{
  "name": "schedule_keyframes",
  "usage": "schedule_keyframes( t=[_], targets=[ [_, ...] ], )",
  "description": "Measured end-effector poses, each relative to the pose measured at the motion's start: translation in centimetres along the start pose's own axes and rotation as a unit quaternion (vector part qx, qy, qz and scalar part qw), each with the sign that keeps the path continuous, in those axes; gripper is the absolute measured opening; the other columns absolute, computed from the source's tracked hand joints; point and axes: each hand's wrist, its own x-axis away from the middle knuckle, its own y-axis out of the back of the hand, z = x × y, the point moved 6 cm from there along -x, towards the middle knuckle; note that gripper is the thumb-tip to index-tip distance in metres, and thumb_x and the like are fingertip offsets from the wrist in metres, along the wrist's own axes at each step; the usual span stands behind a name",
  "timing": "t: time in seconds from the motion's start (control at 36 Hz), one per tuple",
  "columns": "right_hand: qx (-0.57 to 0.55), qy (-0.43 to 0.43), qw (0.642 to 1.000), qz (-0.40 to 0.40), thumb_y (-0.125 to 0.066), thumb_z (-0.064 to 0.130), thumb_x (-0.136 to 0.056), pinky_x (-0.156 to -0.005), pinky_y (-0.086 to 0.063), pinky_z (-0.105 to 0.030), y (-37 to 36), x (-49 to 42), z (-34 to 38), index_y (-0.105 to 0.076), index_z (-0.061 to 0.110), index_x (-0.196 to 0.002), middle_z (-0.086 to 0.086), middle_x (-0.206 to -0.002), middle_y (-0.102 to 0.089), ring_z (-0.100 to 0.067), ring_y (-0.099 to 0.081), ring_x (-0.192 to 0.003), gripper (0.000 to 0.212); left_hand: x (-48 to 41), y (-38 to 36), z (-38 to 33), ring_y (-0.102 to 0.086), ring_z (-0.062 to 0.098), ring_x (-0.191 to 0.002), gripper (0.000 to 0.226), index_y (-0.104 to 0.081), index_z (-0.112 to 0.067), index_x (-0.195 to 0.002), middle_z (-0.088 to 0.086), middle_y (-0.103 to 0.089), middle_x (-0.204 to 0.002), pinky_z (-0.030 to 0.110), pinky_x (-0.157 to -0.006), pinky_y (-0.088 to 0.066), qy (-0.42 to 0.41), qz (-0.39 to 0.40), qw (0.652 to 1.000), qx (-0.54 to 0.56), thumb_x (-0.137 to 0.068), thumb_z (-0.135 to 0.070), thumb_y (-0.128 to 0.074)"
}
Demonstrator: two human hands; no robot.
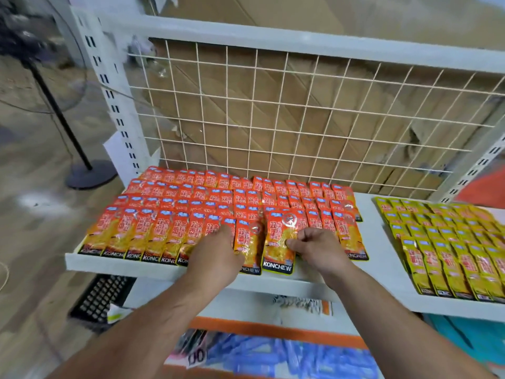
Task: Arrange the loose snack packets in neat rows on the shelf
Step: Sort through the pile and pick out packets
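Orange snack packets (169, 214) in overlapping rows on white shelf (153, 266), one front packet (278, 242) askew

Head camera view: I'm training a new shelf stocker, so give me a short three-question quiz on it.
1. True or false: the yellow packets lie left of the orange-red packets.
2. Which hand pinches the packet sticking out of the front row? A left, B right.
3. Fill in: the packets' black bottom strip reads ____.
Key: 1 false, they lie to the right; 2 B, the right hand; 3 KONCHEW.
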Motion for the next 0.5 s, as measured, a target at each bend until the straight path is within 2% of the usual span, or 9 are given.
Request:
schedule_keyframes(
  t=[0.14,0.25,0.36,0.44,0.5],
  targets=[
    [0.033,0.0,0.999,-0.008,-0.076,0.011,-0.084,-0.051,-0.027,-0.026,-0.8,-0.7,0.9,-0.047,0.02,-0.061,0.001,-0.055,-0.041,-0.014,-0.033,-0.051,0.037,0.0,1.8,0.0,-0.051,0.016,-0.073,0.033,-0.051,-0.02,-0.112,-0.006,-0.051,-0.085,0.029,-0.059,-0.035,-0.017,-0.048,0.999,-0.009,-0.088,-0.038,-0.065],
    [0.06,-0.001,0.998,-0.004,-0.076,0.014,-0.084,-0.056,-0.033,-0.029,-1.7,-1.2,0.9,-0.053,0.018,-0.061,-0.008,-0.062,-0.055,-0.019,-0.049,-0.06,0.033,-0.1,2.2,0.4,-0.053,0.016,-0.074,0.032,-0.054,-0.021,-0.111,-0.007,-0.051,-0.084,0.029,-0.059,-0.036,-0.015,-0.048,0.999,0.005,-0.087,-0.039,-0.065],
    [0.103,-0.007,0.995,0.01,-0.076,0.013,-0.085,-0.056,-0.034,-0.027,-2.4,-1.3,0.6,-0.056,0.016,-0.065,-0.004,-0.061,-0.053,-0.016,-0.043,-0.057,0.028,0.2,2.3,0.4,-0.051,0.016,-0.074,0.031,-0.054,-0.02,-0.11,-0.007,-0.049,-0.084,0.028,-0.059,-0.034,-0.019,-0.052,0.998,-0.006,-0.088,-0.04,-0.064],
    [0.195,0.002,0.981,0.018,-0.076,0.017,-0.084,-0.056,-0.037,-0.027,-2.9,-1.3,0.8,-0.06,0.013,-0.064,-0.001,-0.058,-0.055,-0.014,-0.044,-0.053,0.027,0.6,2.1,0.3,-0.05,0.016,-0.076,0.03,-0.054,-0.021,-0.109,-0.006,-0.05,-0.086,0.028,-0.059,-0.035,-0.014,-0.051,0.999,-0.011,-0.088,-0.04,-0.064],
    [0.274,0.017,0.962,0.017,-0.075,0.024,-0.085,-0.057,-0.043,-0.029,-3.3,-1.1,1.3,-0.067,0.009,-0.07,-0.002,-0.063,-0.062,-0.015,-0.052,-0.056,0.023,0.7,2.0,0.2,-0.051,0.016,-0.079,0.03,-0.053,-0.021,-0.109,-0.005,-0.054,-0.091,0.028,-0.061,-0.036,-0.013,-0.052,0.999,-0.011,-0.088,-0.04,-0.063]
  ],
)
